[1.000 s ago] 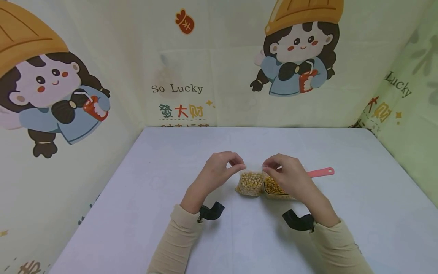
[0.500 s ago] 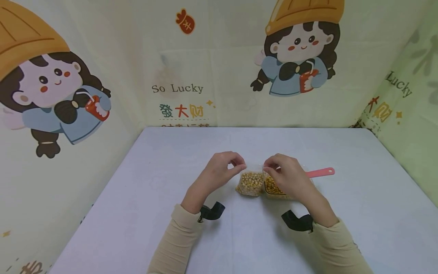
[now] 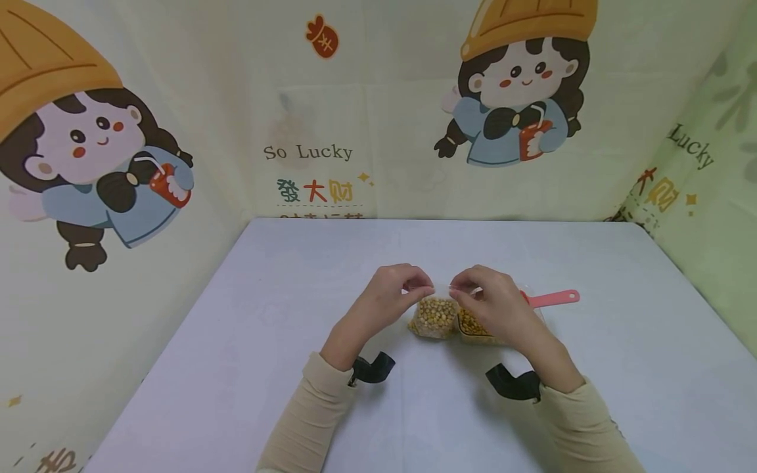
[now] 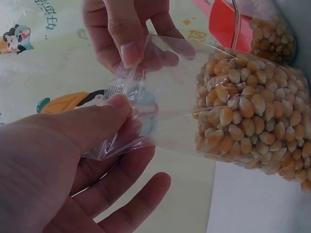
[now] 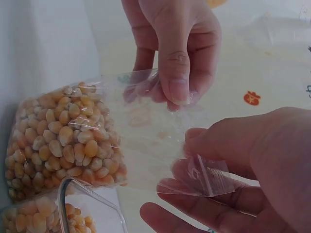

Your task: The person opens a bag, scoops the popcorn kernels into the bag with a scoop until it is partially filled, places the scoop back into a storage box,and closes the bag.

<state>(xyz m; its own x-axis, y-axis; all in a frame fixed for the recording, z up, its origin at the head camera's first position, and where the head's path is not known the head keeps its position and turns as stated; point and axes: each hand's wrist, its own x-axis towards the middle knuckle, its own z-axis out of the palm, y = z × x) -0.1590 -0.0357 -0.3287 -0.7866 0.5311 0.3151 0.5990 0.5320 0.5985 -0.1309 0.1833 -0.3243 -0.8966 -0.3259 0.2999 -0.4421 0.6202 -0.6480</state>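
Note:
A clear zip-lock bag point(image 3: 435, 318) stands upright on the table, its lower half filled with corn kernels point(image 4: 257, 107). My left hand point(image 3: 387, 295) pinches the left part of its top edge between thumb and index finger. The right hand point(image 3: 499, 299) pinches the top edge at the other corner, where the zip strip point(image 5: 206, 174) shows in the right wrist view. Both hands are close together above the kernels, and the bag's upper part looks flat and crumpled near the thumbs.
Right beside the bag is a clear box point(image 3: 480, 339) of corn kernels, partly hidden under my right hand. A pinkish-red scoop point(image 3: 554, 298) lies in it, handle pointing right. The white table point(image 3: 236, 368) meets a printed cloth backdrop behind.
My left hand has slid right along the bag's top edge, closer to the right hand. The right hand has shifted slightly left. The bag and box stay almost where they were.

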